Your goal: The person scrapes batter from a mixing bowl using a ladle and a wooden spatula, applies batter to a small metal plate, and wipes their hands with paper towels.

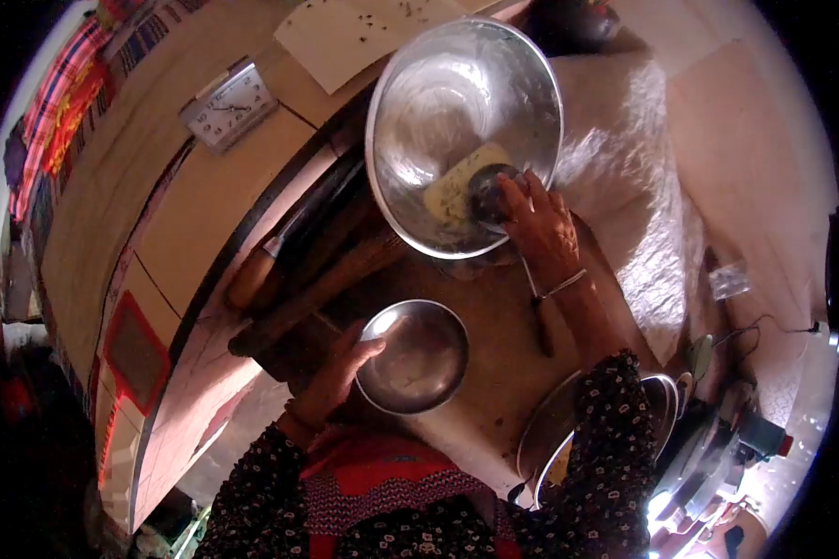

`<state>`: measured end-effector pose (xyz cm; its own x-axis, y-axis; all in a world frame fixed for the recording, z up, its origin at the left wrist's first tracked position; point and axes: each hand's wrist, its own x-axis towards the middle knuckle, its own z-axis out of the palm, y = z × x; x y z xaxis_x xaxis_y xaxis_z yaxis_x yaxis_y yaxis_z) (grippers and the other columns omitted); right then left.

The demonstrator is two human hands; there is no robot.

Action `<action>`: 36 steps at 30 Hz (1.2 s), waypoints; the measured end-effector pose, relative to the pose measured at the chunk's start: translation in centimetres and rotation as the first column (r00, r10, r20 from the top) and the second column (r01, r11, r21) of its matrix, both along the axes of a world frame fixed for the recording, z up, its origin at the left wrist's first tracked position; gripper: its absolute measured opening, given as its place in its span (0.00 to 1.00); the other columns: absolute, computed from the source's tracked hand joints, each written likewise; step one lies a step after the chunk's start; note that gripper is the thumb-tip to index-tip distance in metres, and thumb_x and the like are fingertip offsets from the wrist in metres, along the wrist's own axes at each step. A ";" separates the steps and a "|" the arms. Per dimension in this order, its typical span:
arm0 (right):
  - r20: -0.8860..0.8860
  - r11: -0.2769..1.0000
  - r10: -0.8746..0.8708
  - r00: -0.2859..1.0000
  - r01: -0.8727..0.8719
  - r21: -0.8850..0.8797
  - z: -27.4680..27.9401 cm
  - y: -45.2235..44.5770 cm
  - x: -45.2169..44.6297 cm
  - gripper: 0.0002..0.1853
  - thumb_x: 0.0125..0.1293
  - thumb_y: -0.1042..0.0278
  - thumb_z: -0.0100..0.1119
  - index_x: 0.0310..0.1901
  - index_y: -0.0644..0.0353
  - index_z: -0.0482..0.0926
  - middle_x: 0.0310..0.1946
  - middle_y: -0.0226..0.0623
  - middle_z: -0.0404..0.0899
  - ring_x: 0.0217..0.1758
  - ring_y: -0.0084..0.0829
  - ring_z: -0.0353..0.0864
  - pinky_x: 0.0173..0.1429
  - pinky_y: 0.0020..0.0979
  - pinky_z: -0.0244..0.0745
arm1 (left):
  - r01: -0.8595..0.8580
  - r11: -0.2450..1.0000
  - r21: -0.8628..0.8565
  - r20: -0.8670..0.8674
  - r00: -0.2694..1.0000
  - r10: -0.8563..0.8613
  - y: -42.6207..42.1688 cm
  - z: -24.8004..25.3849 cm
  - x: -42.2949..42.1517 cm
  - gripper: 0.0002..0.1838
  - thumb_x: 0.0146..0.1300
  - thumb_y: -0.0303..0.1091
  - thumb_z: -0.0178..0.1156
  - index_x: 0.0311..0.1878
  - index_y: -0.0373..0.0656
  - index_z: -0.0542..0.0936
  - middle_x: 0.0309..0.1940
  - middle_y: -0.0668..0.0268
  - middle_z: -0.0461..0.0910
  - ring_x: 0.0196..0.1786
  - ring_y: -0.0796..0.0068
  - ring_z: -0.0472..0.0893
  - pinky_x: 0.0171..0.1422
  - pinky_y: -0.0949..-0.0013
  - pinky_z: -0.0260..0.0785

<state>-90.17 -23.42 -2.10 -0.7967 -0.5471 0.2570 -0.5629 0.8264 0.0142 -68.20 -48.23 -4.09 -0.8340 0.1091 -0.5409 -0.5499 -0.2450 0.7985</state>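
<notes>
My left hand holds a small steel bowl by its left rim, with the thumb over the edge. Nothing shows inside this bowl. My right hand is at the lower right of a large steel basin, with its fingers around a small dark round cup. The cup touches a pale yellowish mixture with dark specks at the bottom of the basin. The basin stands ahead of the small bowl, and the two are apart.
A steel pot stands beside my right forearm. Long wooden sticks lie left of the basin. A clock and a paper sheet are on the tiled ledge. A small plastic packet is at the right.
</notes>
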 end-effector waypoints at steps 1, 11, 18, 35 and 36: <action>0.000 1.000 0.014 1.000 -0.014 -0.018 -0.2 0.1 0.0 0.30 0.52 0.63 0.63 0.59 0.43 0.68 0.59 0.45 0.67 0.46 0.48 0.76 0.49 0.42 0.74 | -0.006 1.000 -0.027 -0.005 1.000 0.006 0.0 0.1 0.1 0.24 0.61 0.42 0.54 0.56 0.37 0.72 0.49 0.64 0.75 0.52 0.72 0.72 0.58 0.69 0.64; -0.100 0.989 0.146 0.984 -0.147 -0.007 -0.8 1.1 0.3 0.25 0.53 0.66 0.61 0.56 0.49 0.72 0.58 0.46 0.66 0.52 0.46 0.74 0.51 0.42 0.73 | -0.073 0.993 -0.098 -0.080 0.995 0.065 0.3 -1.5 0.5 0.24 0.60 0.42 0.54 0.56 0.38 0.72 0.48 0.64 0.75 0.51 0.72 0.72 0.60 0.68 0.61; -0.084 0.973 0.096 0.992 -0.112 -0.201 -1.5 1.8 0.7 0.24 0.51 0.70 0.61 0.54 0.56 0.73 0.58 0.48 0.66 0.57 0.46 0.71 0.52 0.40 0.75 | -0.115 0.986 0.119 0.074 0.992 0.106 0.9 0.0 -0.8 0.24 0.58 0.41 0.54 0.56 0.38 0.72 0.47 0.65 0.76 0.50 0.73 0.72 0.58 0.69 0.62; 0.255 0.822 -0.153 0.955 0.267 -0.503 -2.7 5.7 6.8 0.34 0.52 0.71 0.62 0.62 0.59 0.62 0.55 0.48 0.68 0.56 0.49 0.70 0.57 0.42 0.70 | -0.013 0.902 -0.431 -0.343 0.927 -0.151 0.9 -1.9 0.4 0.24 0.60 0.40 0.54 0.58 0.37 0.70 0.51 0.63 0.74 0.54 0.70 0.71 0.61 0.67 0.60; 0.275 0.812 -0.181 0.944 0.301 -0.500 -2.6 5.8 7.3 0.33 0.53 0.71 0.62 0.62 0.59 0.62 0.54 0.48 0.69 0.56 0.49 0.70 0.57 0.41 0.70 | -0.084 0.989 -0.121 -0.183 0.981 0.060 1.5 -1.1 -0.5 0.24 0.61 0.40 0.54 0.58 0.37 0.70 0.51 0.63 0.74 0.54 0.70 0.71 0.62 0.67 0.59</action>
